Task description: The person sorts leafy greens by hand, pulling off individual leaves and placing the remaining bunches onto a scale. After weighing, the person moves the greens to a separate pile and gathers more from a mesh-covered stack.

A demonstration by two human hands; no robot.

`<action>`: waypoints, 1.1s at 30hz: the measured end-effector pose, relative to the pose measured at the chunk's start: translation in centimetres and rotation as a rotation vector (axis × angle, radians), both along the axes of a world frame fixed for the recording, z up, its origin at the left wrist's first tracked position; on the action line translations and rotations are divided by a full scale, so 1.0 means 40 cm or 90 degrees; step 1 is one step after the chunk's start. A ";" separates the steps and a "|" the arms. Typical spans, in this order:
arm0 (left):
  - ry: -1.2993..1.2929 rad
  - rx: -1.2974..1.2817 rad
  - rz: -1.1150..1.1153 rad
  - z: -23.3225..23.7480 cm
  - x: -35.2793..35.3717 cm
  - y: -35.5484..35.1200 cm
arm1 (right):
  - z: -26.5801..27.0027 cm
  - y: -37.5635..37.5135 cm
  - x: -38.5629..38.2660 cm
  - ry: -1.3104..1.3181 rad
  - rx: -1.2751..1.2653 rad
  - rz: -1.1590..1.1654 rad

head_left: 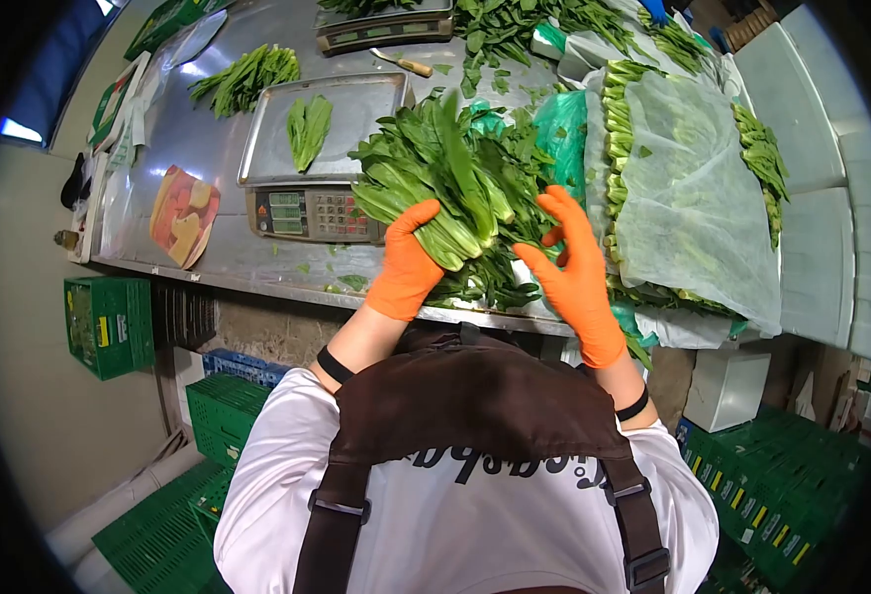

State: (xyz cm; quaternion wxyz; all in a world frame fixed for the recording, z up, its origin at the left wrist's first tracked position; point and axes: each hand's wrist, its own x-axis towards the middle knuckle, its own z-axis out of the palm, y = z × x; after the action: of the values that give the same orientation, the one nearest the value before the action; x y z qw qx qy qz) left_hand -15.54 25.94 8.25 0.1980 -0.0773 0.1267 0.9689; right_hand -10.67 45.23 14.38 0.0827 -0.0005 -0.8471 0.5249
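My left hand [408, 265], in an orange glove, is closed around the stems of a bunch of leafy greens [426, 213]. The pale cut ends point toward my right hand [576, 272], which is gloved in orange too, its fingers apart and curved beside the bunch. Behind the held bunch lie more loose greens [515, 163] against a green plastic bag [562, 139]. To the left stands a weighing scale [317, 213] with a metal pan [371, 104]. A single small head of greens [309, 132] rests on that pan.
A knife [406, 63] lies near a second scale [384, 28] at the back. Another bunch of greens [247, 77] sits at the left of the steel table [183, 134]. Cloth-covered rows of greens [693, 188] fill the right side. Green crates [109, 327] stand below.
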 end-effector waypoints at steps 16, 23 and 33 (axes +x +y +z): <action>-0.021 -0.014 0.047 -0.014 -0.003 -0.021 | -0.029 0.032 -0.006 0.261 0.342 -0.028; 0.088 0.049 -0.123 0.007 0.023 -0.002 | 0.015 -0.017 -0.049 -0.010 0.011 0.074; 0.147 -0.131 -0.133 0.008 0.054 0.030 | 0.012 -0.092 -0.084 0.076 -0.040 0.062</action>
State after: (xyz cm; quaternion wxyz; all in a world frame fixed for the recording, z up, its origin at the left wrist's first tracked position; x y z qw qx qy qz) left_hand -13.40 27.15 8.59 0.2729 0.0278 0.2545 0.9274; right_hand -14.02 41.54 14.88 0.1077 0.0695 -0.8229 0.5535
